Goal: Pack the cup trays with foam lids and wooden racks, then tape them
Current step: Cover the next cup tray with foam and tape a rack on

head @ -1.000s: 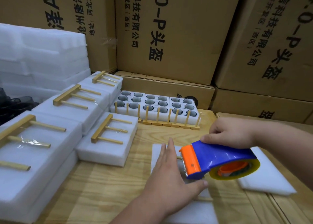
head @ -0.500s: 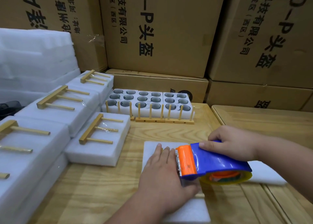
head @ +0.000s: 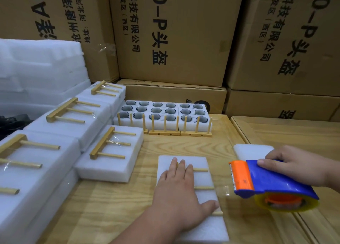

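Note:
My left hand (head: pixel 179 192) lies flat, fingers together, on a white foam-lidded tray (head: pixel 206 227) at the near middle of the wooden table (head: pixel 114 207). It presses a wooden rack (head: pixel 203 188) whose pegs stick out to the right of the hand. My right hand (head: pixel 294 167) grips a blue and orange tape dispenser (head: pixel 266 183) just right of the tray, and it is lifted a little, with clear tape trailing from its blade toward the tray's edge. At the back stand open foam cup trays (head: pixel 161 113) with several cups, wooden racks (head: pixel 184 131) leaning upright against their front.
Several packed foam trays with taped racks (head: pixel 110 148) are stacked along the left. A pile of foam sheets (head: pixel 36 68) rises at the far left. A loose foam lid (head: pixel 252 150) lies behind the dispenser. Cardboard boxes (head: pixel 174 31) wall off the back.
The dispenser has moved right, off the tray top and past its right edge. My left hand stays pressed on the rack. The camera has shifted, showing more of the tray.

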A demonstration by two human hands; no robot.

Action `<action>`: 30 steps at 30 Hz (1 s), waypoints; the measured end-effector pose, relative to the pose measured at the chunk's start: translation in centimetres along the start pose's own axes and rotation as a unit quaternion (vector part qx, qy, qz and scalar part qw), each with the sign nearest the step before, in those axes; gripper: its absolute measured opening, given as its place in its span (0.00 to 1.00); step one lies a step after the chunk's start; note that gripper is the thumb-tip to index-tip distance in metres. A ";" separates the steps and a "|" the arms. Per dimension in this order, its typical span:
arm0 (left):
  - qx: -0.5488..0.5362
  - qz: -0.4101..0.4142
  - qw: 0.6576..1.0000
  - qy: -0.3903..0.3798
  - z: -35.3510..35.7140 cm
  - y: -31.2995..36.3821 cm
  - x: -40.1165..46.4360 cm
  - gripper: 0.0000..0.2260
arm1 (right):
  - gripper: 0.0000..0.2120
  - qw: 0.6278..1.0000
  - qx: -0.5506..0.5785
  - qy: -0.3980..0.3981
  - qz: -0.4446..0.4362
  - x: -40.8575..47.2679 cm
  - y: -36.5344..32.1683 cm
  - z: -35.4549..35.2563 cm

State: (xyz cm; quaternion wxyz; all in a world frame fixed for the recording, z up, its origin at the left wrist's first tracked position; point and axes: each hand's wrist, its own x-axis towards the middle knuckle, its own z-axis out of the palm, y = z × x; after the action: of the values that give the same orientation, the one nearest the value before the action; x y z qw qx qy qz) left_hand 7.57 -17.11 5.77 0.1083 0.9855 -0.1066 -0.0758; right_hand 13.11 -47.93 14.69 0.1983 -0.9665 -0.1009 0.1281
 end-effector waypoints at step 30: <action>0.113 0.039 0.992 -0.032 0.0 4.5 2.3 0.43 | 0.47 0.975 -0.212 -0.040 -0.044 -3.4 2.6 3.5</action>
State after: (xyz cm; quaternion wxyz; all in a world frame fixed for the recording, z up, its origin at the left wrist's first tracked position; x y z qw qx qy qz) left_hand 8.88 -21.94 6.48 -0.0043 0.9835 -0.1564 -0.0903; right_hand 9.30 -49.88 11.23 -0.0097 -0.9752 -0.1764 0.1333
